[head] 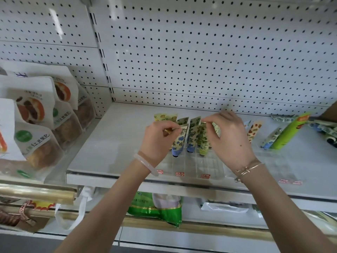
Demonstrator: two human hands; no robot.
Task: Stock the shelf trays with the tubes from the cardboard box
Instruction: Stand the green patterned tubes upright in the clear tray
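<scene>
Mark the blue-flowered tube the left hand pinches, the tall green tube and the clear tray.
blue-flowered tube point(179, 142): head view, mid body.
tall green tube point(289, 133): head view, mid body.
clear tray point(209, 162): head view, bare front compartment.

White pegboard back panel point(200, 52). Bagged buns point(36, 125) stand in rows beyond the left edge of the shelf point(118, 139). Red price labels point(205, 176) sit near its front edge. Below it lie a green bag point(164, 210) and, under the left front corner, a white plastic bag point(80, 207).
</scene>
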